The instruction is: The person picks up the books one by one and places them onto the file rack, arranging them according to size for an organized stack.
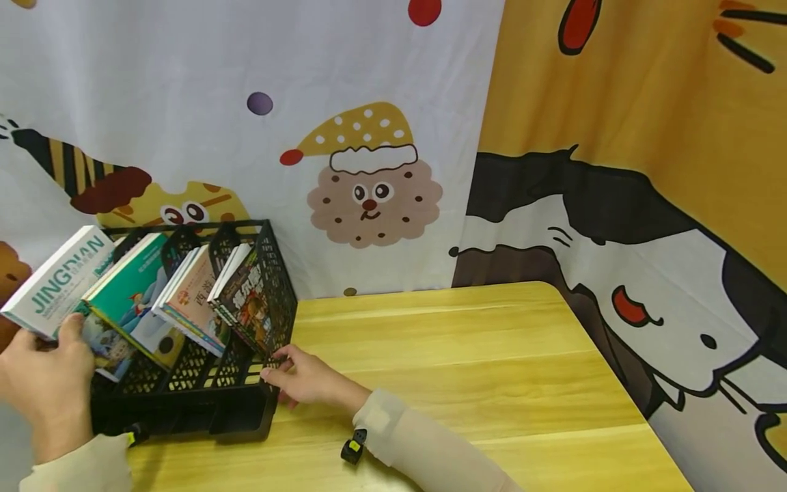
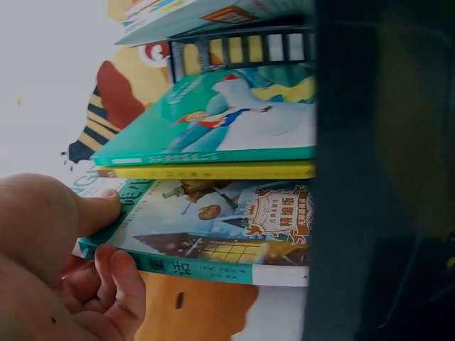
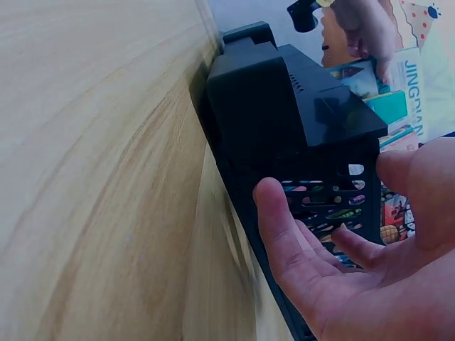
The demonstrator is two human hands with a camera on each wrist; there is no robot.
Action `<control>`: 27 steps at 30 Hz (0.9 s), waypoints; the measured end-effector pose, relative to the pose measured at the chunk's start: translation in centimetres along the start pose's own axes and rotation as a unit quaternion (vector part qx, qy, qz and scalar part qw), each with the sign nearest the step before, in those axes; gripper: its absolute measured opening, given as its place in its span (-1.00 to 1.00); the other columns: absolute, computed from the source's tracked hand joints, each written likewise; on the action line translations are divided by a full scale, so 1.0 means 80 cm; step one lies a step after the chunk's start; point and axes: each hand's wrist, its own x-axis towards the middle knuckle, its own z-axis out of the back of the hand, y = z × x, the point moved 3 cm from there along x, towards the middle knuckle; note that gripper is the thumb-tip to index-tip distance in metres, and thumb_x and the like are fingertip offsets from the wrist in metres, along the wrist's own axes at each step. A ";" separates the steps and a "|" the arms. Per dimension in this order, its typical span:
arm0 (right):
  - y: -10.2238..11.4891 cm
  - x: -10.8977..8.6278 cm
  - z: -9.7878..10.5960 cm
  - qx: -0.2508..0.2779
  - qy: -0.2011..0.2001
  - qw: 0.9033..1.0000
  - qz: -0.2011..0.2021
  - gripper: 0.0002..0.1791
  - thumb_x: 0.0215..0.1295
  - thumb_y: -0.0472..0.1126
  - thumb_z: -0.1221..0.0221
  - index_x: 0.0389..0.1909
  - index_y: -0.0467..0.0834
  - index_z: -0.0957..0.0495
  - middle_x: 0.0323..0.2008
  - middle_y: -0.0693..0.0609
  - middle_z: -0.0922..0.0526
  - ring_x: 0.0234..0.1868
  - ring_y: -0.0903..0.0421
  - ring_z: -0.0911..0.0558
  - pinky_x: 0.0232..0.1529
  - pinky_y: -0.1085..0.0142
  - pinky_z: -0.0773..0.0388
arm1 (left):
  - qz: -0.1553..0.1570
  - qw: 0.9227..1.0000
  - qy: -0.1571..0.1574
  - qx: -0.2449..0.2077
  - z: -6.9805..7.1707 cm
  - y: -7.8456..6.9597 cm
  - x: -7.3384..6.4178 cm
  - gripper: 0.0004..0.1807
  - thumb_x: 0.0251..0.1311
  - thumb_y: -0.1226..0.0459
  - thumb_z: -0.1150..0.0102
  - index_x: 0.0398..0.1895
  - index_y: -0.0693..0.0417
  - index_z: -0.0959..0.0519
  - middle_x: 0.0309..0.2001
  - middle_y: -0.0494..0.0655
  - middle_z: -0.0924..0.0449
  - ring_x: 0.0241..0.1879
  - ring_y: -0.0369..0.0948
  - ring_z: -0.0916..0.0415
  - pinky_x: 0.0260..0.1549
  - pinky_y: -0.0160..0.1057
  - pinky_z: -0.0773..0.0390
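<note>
My left hand [image 1: 52, 383] grips a white and teal book [image 2: 206, 227] marked JINGDIAN, thumb on its cover and fingers behind. The book leans in the leftmost slot of a black perforated book rack [image 1: 242, 413], its upper part above the rack. Beside it, a green picture book [image 1: 132, 287] and a yellow-edged one tilt the same way. At the rack's right front corner is my right hand [image 1: 310, 379]. Its thumb lies at the front edge of the perforated side [image 3: 330, 202], the index finger touches that side, and the other fingers extend loosely.
Pinkish books [image 1: 193, 294] and dark-covered books [image 1: 249, 294] lean in the rack's right slots. A light wooden table [image 1: 479, 369] extends to the right. Behind it hangs a cartoon-printed curtain [image 1: 369, 61]. Black wrist straps [image 1: 353, 447] show near both sleeves.
</note>
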 end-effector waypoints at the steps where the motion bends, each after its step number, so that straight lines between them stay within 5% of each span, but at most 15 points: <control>1: 0.000 0.000 0.000 -0.001 -0.001 1.000 0.000 -0.42 0.67 0.21 -0.19 0.51 0.04 -0.41 0.01 0.12 -0.65 -0.30 0.03 -0.80 -0.36 0.15 -0.77 | -0.005 1.000 0.003 0.006 -0.004 0.001 0.001 -0.38 0.65 -0.05 -0.05 0.47 0.21 -0.60 0.09 0.34 -0.80 -0.15 0.07 -0.63 -0.29 -0.08 -0.23; 3: -0.001 0.001 0.000 0.000 -0.002 1.000 -0.001 -0.43 0.67 0.21 -0.19 0.50 0.04 -0.41 0.01 0.13 -0.65 -0.31 0.03 -0.80 -0.37 0.15 -0.77 | -0.023 1.000 0.002 0.009 -0.010 0.002 0.003 -0.38 0.66 -0.02 -0.04 0.46 0.27 -0.58 0.24 0.48 -0.68 0.16 0.43 -0.56 -0.15 0.17 -0.29; 8: -0.004 0.002 0.000 0.000 0.002 1.000 -0.001 -0.43 0.67 0.21 -0.19 0.51 0.05 -0.41 0.02 0.15 -0.66 -0.33 0.03 -0.81 -0.36 0.16 -0.77 | -0.038 0.999 0.010 -0.007 -0.022 0.008 0.006 -0.40 0.64 0.03 -0.06 0.36 0.39 -0.62 0.21 0.53 -0.66 0.33 0.48 -0.44 0.33 0.39 -0.24; 15: 0.001 0.001 0.001 -0.004 0.005 1.000 0.001 -0.43 0.68 0.22 -0.17 0.51 0.06 -0.41 -0.02 0.19 -0.66 -0.33 0.01 -0.81 -0.34 0.16 -0.77 | -0.014 0.998 0.061 0.015 -0.040 0.017 0.008 -0.44 0.65 0.11 0.04 0.24 0.49 -0.61 0.21 0.56 -0.60 0.31 0.52 -0.34 0.40 0.42 -0.18; 22: 0.002 0.001 0.000 -0.006 0.002 1.000 -0.004 -0.45 0.68 0.20 -0.18 0.51 0.08 -0.41 -0.01 0.19 -0.65 -0.33 0.04 -0.80 -0.34 0.18 -0.77 | 0.014 0.995 0.099 0.018 -0.060 0.033 0.016 -0.34 0.69 0.01 0.12 0.35 0.47 -0.56 0.33 0.56 -0.53 0.49 0.47 -0.21 0.54 0.39 -0.05; 25: 0.001 0.001 0.001 -0.003 0.002 1.000 -0.006 -0.45 0.68 0.20 -0.18 0.51 0.07 -0.41 -0.01 0.18 -0.65 -0.33 0.04 -0.80 -0.34 0.17 -0.77 | 0.012 0.995 0.099 0.014 -0.064 0.036 0.018 -0.36 0.66 0.04 0.14 0.33 0.48 -0.56 0.31 0.57 -0.53 0.48 0.48 -0.22 0.53 0.38 -0.06; 27: 0.001 0.000 0.001 -0.002 0.003 1.000 -0.005 -0.44 0.68 0.20 -0.18 0.51 0.07 -0.41 -0.01 0.18 -0.65 -0.33 0.04 -0.80 -0.35 0.17 -0.77 | 0.011 0.996 0.084 0.005 -0.064 0.038 0.019 -0.39 0.64 0.07 0.12 0.33 0.45 -0.56 0.23 0.58 -0.56 0.44 0.46 -0.29 0.39 0.33 -0.23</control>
